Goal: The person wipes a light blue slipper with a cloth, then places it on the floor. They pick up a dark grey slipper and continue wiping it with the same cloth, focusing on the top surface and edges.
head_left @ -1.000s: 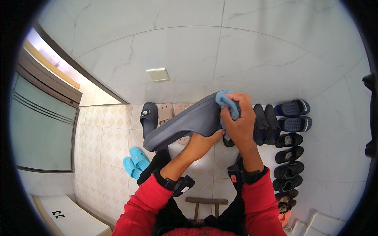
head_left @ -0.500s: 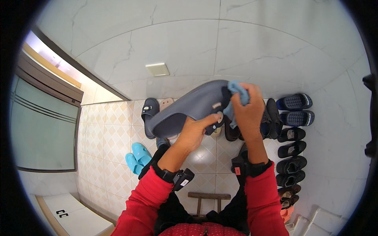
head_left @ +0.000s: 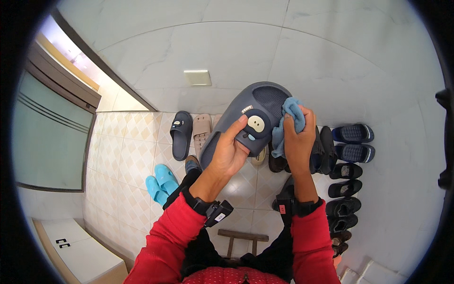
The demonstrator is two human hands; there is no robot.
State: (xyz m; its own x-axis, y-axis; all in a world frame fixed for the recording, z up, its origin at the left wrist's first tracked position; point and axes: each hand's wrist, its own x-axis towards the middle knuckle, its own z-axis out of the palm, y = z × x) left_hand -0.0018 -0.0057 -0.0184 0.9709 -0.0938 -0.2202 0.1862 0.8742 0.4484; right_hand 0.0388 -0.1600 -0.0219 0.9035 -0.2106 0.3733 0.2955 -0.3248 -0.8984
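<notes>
A dark grey slide slipper [head_left: 231, 111] with a round cartoon patch on its strap is held up before me. My left hand [head_left: 229, 154] grips it by the strap, thumb on top near the patch and fingers tucked inside. In my right hand [head_left: 301, 137] is a bunched light blue cloth [head_left: 289, 120], pressed against the slipper's side by the toe. A matching grey slipper [head_left: 181, 137] lies on the floor at the left end of the row along the wall.
Beige slippers [head_left: 202, 131] and dark shoes stand along the far wall. More shoes [head_left: 345, 188] line the right wall. Light blue clogs [head_left: 161, 182] sit on the tiles at left. A wooden stool [head_left: 243, 235] is between my legs; a white cabinet [head_left: 82, 251] stands lower left.
My left hand has turned the slipper so its patched strap and footbed opening now face up toward me. The cloth stays in my right hand at the toe end.
</notes>
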